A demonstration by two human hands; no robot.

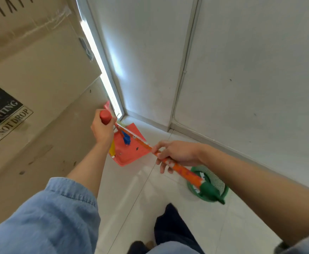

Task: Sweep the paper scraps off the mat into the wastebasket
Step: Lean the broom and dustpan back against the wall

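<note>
The person is standing in a corner over a pale tiled floor (pixel 131 189), with the left hand (pixel 102 131) wrapping its fingers tightly around the red handle (pixel 105 116) of a red dustpan (pixel 131 153), which is hanging tilted just above the floor near the wall. A blue piece (pixel 126 139) and a yellow piece (pixel 112 149) are lying in the pan with a few small specks; whether these are the paper scraps cannot be told. The right hand (pixel 175 153) is curling around an orange patterned broomstick (pixel 185 173), whose green end piece (pixel 209 191) is sitting over the green mesh wastebasket (pixel 217 183) standing on the floor beside the white wall (pixel 241 70). Stacked cardboard boxes (pixel 40 79) are filling the left side.
</note>
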